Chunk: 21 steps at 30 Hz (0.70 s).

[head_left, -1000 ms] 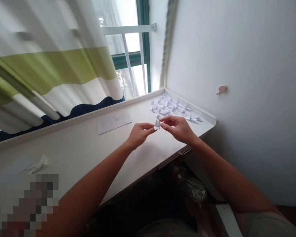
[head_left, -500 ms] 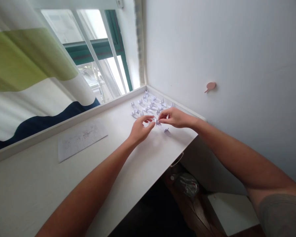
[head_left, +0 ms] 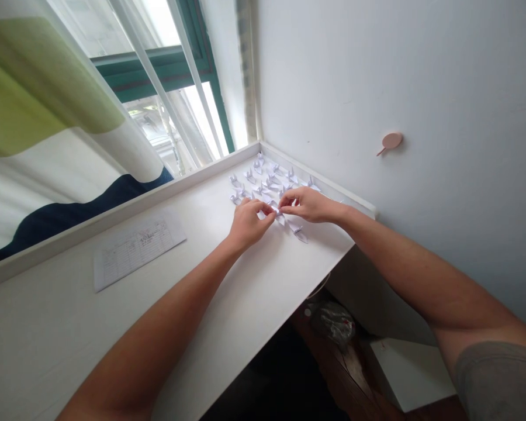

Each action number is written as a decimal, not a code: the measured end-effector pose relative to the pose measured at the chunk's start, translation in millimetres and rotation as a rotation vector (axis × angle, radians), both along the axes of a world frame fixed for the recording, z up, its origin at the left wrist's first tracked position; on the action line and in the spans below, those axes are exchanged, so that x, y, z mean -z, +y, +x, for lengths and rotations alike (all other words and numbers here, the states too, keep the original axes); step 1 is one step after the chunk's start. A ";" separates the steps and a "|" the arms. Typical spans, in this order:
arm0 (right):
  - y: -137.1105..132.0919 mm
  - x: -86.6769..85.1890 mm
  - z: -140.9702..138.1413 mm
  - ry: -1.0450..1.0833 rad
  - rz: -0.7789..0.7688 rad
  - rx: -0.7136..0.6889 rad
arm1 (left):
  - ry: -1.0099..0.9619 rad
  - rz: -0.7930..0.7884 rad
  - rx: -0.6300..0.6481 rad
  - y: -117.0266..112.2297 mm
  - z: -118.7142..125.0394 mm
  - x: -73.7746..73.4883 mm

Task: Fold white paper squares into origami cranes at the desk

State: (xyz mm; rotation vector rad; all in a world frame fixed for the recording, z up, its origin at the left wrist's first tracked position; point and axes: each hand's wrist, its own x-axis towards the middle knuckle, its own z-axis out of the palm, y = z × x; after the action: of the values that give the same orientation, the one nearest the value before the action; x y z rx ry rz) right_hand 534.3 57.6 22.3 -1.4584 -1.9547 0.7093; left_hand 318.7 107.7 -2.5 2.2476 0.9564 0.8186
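Fingers (head_left: 263,209) of the left hand (head_left: 248,227) and of the right hand (head_left: 305,206) curl inward and pinch a small white origami crane (head_left: 275,213) from both sides, just above the counter (head_left: 158,327), with the crane half hidden by the fingertips; a light, steady pinch suits paper this thin. At 12 o'clock from the hands lies a cluster of folded paper cranes (head_left: 263,181), close to the counter's corner; at 4 o'clock, just beside the right hand, sits a loose crane (head_left: 298,233). A printed sheet (head_left: 138,248) lies at 9 o'clock, well apart from the hands
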 end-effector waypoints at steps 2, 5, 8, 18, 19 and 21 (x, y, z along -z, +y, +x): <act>2.0 1.1 0.5 -0.017 -0.010 0.007 | 0.026 0.043 -0.026 0.6 1.5 -0.9; 4.2 2.5 2.5 -0.030 -0.027 0.001 | 0.003 0.080 -0.051 1.5 -1.2 -6.3; 4.5 3.4 4.4 -0.036 -0.018 0.004 | -0.033 0.081 -0.063 1.6 -10.9 -12.7; 5.7 2.9 -5.9 -0.095 -0.009 0.012 | -0.010 -0.017 -0.243 -9.3 -45.7 11.9; 6.0 2.1 -6.8 -0.091 -0.007 0.014 | -0.036 -0.007 -0.229 -10.3 -45.7 13.3; 5.6 -0.6 -7.4 -0.082 0.004 0.029 | -0.077 0.016 -0.204 -11.5 -44.9 13.0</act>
State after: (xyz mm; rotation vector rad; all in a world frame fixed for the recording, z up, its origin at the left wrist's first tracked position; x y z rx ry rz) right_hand 526.9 63.3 22.9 -1.5327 -1.9912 0.6418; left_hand 273.8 96.3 -15.5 2.1386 1.1594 0.9971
